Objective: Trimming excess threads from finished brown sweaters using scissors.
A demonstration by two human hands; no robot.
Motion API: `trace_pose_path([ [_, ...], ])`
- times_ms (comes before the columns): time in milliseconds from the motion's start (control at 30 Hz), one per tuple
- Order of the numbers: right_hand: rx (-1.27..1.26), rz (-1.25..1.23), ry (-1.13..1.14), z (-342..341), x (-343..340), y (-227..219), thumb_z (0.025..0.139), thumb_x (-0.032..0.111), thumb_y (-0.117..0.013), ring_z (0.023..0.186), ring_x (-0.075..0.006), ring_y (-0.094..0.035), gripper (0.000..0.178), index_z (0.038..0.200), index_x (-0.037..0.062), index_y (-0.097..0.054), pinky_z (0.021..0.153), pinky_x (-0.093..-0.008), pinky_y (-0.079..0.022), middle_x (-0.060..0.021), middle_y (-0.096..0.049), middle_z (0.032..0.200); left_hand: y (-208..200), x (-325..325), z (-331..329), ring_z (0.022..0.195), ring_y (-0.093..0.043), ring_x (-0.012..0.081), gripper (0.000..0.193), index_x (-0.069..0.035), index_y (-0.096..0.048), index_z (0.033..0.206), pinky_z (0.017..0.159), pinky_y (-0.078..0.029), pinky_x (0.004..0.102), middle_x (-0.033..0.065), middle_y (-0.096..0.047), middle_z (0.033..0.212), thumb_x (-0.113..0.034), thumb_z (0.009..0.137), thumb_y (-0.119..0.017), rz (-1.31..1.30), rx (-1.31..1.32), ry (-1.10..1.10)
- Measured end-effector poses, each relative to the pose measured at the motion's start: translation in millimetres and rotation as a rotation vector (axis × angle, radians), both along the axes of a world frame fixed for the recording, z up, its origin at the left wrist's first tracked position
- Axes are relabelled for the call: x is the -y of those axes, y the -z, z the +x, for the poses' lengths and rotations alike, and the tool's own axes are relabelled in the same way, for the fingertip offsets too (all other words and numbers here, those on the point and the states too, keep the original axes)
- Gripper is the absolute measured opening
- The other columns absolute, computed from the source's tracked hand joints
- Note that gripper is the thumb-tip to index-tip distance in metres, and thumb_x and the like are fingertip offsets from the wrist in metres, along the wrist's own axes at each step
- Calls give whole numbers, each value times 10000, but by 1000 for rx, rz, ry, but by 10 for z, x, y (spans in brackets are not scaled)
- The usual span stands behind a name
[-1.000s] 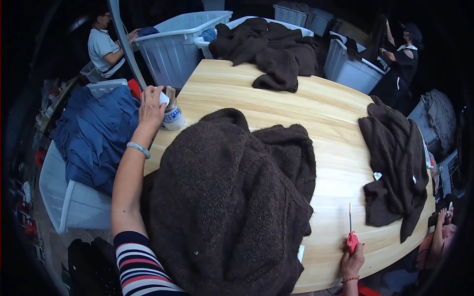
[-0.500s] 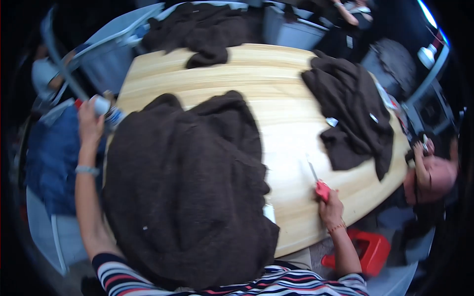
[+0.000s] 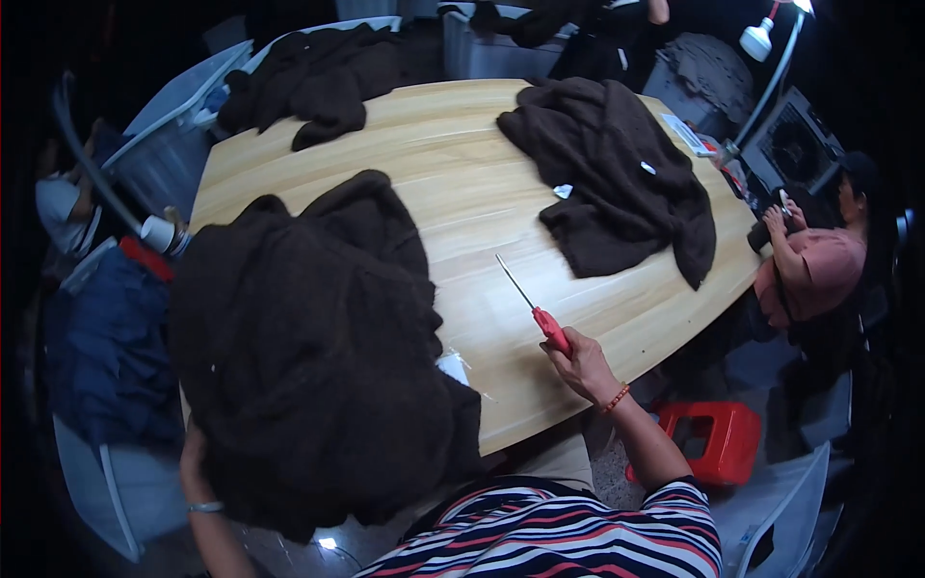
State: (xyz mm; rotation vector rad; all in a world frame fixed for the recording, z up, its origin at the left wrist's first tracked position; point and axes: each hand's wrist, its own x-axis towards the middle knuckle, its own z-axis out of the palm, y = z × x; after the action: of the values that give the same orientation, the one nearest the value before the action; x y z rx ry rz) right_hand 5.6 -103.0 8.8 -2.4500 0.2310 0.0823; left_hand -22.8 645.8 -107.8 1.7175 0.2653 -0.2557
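My right hand [image 3: 581,366] is closed round the red handle of a screwdriver-like tool [image 3: 544,323]. Its long thin metal shaft points up and away over the bare wood of the table. On the table's left half lies a large dark brown knitted garment [image 3: 318,356], bunched up and hanging over the near edge. My left hand [image 3: 196,445] is at the garment's left edge, its fingers hidden by the cloth and the dark. By the garment's right edge a small white piece [image 3: 453,368] and loose threads show.
Another brown garment [image 3: 626,183] with white tags lies on the right of the wooden table [image 3: 453,154]. More brown cloth [image 3: 323,82] overhangs the far left. Blue cloth [image 3: 106,337] fills a bin at left. A red stool [image 3: 723,443] stands at right, beyond it a person [image 3: 819,265].
My left hand has come away from the white cylindrical thing at the table's left and down to the garment's near left edge. The tool stays in my right hand; the view has shifted.
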Motion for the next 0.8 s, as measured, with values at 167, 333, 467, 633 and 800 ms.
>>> trace_pose_path([
  [167, 88, 218, -167, -218, 51, -78, 911, 157, -652, 730, -140, -628, 189, 1007, -7, -653, 688, -290, -495, -107, -659, 777, -530, 1689, -74, 1236, -493, 233, 570, -6, -413, 1421, 1047, -413, 345, 115, -493, 1390, -422, 1031, -410, -412, 85, -221],
  [333, 139, 370, -297, -255, -87, -290, 920, 246, -653, 620, -130, -532, 276, 1033, -6, -642, 610, -305, -457, -90, -557, 666, -19, 2321, 242, 1230, -498, 225, 524, -3, -432, 1407, 1037, -411, 343, 115, -499, 1390, -366, 1029, -449, -357, 252, -79],
  [467, 221, 337, -345, -112, 63, -128, 921, 278, -636, 722, -283, -627, 334, 1149, 34, -615, 704, -368, -488, -213, -625, 798, 93, 2753, 575, 1244, -486, 238, 571, -7, -413, 1418, 1044, -412, 356, 114, -472, 1414, -409, 1015, -459, -408, 207, 11],
  [633, 212, 329, -222, -138, 778, -151, 915, 283, -642, 698, -274, -636, 332, 1133, 33, -631, 681, -370, -491, -200, -637, 776, -550, 3330, 705, 1270, -473, 271, 650, -1, -379, 1434, 1057, -417, 388, 120, -452, 1434, -467, 991, -477, -174, -29, 9],
  [800, 300, 270, 200, -278, 1914, -156, 907, 245, -646, 640, -174, -596, 287, 1038, -9, -669, 631, -349, -480, -132, -615, 685, -766, 3220, 879, 1245, -502, 273, 571, -31, -389, 1432, 1044, -437, 392, 114, -509, 1382, -394, 1001, -484, -304, -176, 96],
])
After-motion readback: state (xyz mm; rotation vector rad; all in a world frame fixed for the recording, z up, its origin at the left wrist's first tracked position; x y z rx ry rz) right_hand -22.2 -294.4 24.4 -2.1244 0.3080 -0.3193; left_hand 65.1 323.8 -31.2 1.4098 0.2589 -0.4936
